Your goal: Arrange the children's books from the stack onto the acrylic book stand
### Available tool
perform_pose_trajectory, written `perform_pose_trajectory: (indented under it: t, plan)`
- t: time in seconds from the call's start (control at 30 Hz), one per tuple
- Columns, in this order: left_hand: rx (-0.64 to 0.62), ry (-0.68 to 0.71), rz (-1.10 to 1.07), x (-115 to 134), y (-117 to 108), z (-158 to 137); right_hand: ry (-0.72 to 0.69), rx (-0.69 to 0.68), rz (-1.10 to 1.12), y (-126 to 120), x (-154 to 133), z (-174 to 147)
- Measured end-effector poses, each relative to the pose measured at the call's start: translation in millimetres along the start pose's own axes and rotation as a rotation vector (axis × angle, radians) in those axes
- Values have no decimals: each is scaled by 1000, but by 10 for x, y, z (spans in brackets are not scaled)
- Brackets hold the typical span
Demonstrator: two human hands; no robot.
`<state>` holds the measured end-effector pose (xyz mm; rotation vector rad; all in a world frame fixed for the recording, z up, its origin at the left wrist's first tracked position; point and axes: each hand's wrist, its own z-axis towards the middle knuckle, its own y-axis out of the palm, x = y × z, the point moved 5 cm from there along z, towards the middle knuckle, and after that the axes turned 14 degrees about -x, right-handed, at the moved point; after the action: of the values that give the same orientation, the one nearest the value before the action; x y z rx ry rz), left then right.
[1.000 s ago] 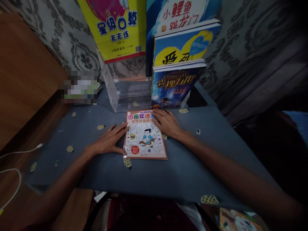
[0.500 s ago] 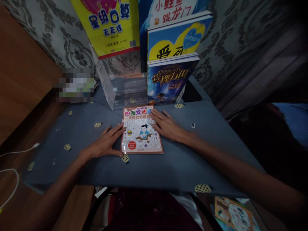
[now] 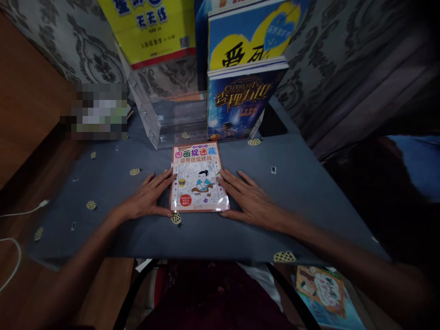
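Note:
A thin picture book (image 3: 197, 176) with a drawn seated figure on its cover lies flat on the blue-grey tablecloth. My left hand (image 3: 147, 196) rests at its left side, fingers stretched, the fingertips touching the cover's edge and the thumb near the lower left corner. On the opposite side my right hand (image 3: 252, 199) lies with its fingers spread. Its fingertips touch the book's right edge and its thumb lies by the lower right corner. Neither hand is wrapped round the book.
Behind the book stands a clear acrylic rack (image 3: 154, 130) holding a yellow workbook (image 3: 161, 34), a blue-and-yellow book (image 3: 247, 34) and a dark blue book (image 3: 240, 105). A dark flat object (image 3: 273, 121) lies beside it. More books (image 3: 326, 293) are below the table at right.
My right hand has slid from the book's upper right part down to its right edge and lower corner. The left hand stays at the left edge. The camera view has shifted slightly.

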<state>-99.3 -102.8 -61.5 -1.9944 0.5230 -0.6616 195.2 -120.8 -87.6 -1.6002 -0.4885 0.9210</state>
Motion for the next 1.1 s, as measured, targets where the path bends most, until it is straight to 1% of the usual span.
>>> perform_pose_trajectory:
  t: [0.13, 0.23, 0.4, 0.53, 0.63, 0.77, 0.97, 1.1]
  plan:
    - [10, -1, 24, 41, -41, -27, 4, 9, 19, -1, 6, -1]
    - [38, 11, 51, 126, -83, -70, 8, 16, 23, 2, 11, 3]
    - [32, 74, 69, 435, -76, -149, 4, 27, 27, -2, 7, 8]
    - [-21, 128, 68, 712, -4, -197, 5, 33, 54, -6, 4, 10]
    - [-47, 139, 84, 851, 26, -187, 8, 38, 60, -4, 2, 7]
    - [-33, 174, 118, 1013, 14, -66, 9, 41, 41, -9, -10, 5]
    - [-46, 185, 133, 1252, -39, 250, -14, 60, 11, -40, -37, -4]
    - [-38, 204, 130, 1348, -52, 400, -8, 59, 17, -41, -17, -7]
